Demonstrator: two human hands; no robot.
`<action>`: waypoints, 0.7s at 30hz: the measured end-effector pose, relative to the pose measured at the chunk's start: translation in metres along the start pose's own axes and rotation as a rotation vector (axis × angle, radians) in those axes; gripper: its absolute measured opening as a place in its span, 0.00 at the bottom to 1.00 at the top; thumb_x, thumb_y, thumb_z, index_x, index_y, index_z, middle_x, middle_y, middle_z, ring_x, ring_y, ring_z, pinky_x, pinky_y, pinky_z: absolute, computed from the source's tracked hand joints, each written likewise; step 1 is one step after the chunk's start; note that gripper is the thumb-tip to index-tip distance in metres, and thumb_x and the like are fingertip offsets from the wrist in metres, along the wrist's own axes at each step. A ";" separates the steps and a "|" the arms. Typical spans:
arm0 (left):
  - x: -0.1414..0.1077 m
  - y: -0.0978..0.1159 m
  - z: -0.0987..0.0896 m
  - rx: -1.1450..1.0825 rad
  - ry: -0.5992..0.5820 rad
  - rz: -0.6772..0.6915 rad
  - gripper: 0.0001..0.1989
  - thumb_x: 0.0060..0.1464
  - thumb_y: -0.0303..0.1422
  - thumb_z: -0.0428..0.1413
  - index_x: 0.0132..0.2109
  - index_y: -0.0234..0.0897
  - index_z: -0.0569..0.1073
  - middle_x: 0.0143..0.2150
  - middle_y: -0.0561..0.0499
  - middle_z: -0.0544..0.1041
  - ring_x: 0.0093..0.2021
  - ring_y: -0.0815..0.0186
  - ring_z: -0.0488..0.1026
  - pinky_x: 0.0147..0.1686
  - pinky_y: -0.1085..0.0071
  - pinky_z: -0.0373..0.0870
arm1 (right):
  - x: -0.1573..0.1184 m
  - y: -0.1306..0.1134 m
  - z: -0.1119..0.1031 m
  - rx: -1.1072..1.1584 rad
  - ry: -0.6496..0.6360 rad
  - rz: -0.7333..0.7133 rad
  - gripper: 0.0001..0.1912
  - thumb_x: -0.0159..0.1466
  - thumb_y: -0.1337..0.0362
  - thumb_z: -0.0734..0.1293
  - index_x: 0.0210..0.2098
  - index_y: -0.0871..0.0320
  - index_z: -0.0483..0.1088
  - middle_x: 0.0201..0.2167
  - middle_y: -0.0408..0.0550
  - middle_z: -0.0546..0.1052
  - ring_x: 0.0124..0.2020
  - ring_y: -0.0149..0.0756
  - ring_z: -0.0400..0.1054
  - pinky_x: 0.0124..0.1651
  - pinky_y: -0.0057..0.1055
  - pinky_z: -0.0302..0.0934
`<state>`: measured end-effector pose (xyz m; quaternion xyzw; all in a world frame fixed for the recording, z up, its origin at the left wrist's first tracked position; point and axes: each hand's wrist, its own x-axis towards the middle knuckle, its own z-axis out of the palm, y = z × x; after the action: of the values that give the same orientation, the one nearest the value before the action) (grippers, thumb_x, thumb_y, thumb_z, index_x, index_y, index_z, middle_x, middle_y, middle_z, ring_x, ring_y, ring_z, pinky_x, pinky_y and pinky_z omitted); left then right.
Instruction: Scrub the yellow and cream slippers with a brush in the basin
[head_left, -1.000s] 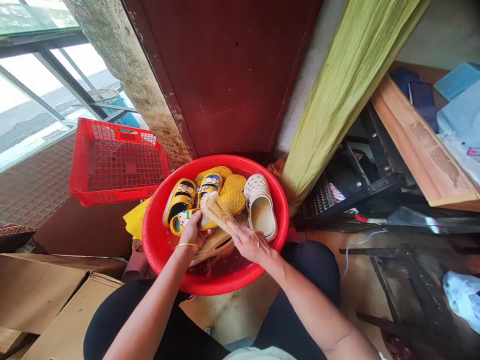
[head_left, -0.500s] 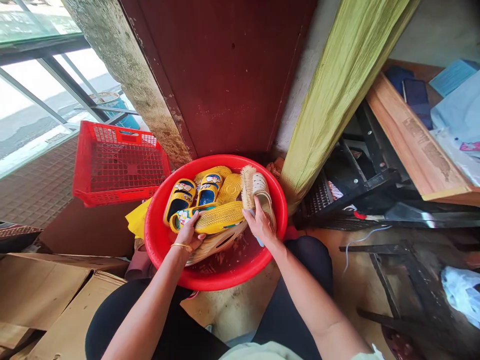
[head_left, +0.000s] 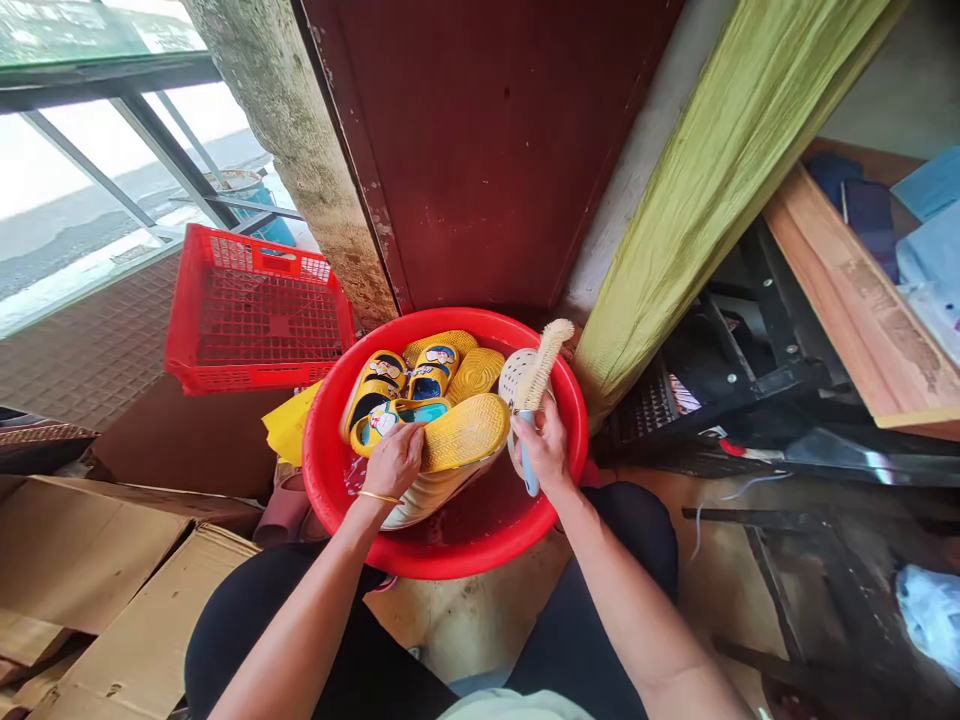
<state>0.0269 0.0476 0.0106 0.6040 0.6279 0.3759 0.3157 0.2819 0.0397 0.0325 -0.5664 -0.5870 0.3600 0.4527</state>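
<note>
A red basin holds several yellow sandals and pale clogs. My left hand grips a yellow sandal, its textured sole turned up, over a large pale shoe at the basin's near side. In my right hand is a scrub brush, held by its blue handle with the pale bristles pointing up and away from the sandal. Behind the brush rests a cream clog with holes. Other yellow sandals lie at the back left of the basin.
Left of the basin are a red crate, a yellow item and cardboard boxes. A dark red door stands behind. To the right are a green curtain and a wooden drawer.
The brush has come off the sandal's side, rotated, and tilted up to the right. The yellow sandal has turned so its sole shows more. The whole view has shifted slightly.
</note>
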 end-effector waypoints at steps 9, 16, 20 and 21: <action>-0.021 0.038 0.009 -0.065 -0.174 0.335 0.58 0.36 0.51 0.74 0.71 0.39 0.63 0.74 0.34 0.59 0.74 0.38 0.53 0.73 0.45 0.47 | -0.022 -0.023 0.012 0.013 -0.108 -0.090 0.35 0.71 0.51 0.62 0.74 0.54 0.53 0.44 0.50 0.79 0.29 0.35 0.75 0.33 0.31 0.75; -0.008 0.042 0.021 -0.079 -0.201 0.257 0.36 0.43 0.45 0.70 0.60 0.37 0.75 0.63 0.37 0.71 0.68 0.40 0.63 0.70 0.45 0.56 | -0.018 -0.018 0.000 -0.487 -0.247 -0.317 0.31 0.76 0.58 0.54 0.76 0.55 0.52 0.64 0.56 0.73 0.60 0.45 0.71 0.60 0.37 0.70; -0.004 0.044 0.008 -0.149 -0.128 0.288 0.39 0.45 0.42 0.69 0.65 0.39 0.72 0.64 0.40 0.71 0.66 0.44 0.66 0.69 0.50 0.58 | -0.007 -0.011 -0.010 -0.658 -0.279 -0.175 0.30 0.77 0.59 0.56 0.76 0.49 0.53 0.58 0.52 0.78 0.51 0.43 0.76 0.53 0.34 0.73; -0.003 0.045 0.003 -0.171 -0.108 0.267 0.40 0.45 0.42 0.70 0.65 0.40 0.71 0.64 0.41 0.72 0.66 0.45 0.66 0.69 0.51 0.58 | -0.006 -0.011 -0.011 -0.664 -0.269 -0.156 0.30 0.76 0.60 0.56 0.76 0.50 0.53 0.59 0.52 0.78 0.52 0.43 0.76 0.53 0.34 0.72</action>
<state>0.0536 0.0444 0.0474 0.6722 0.4900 0.4334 0.3465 0.2882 0.0313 0.0460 -0.5836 -0.7677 0.1853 0.1889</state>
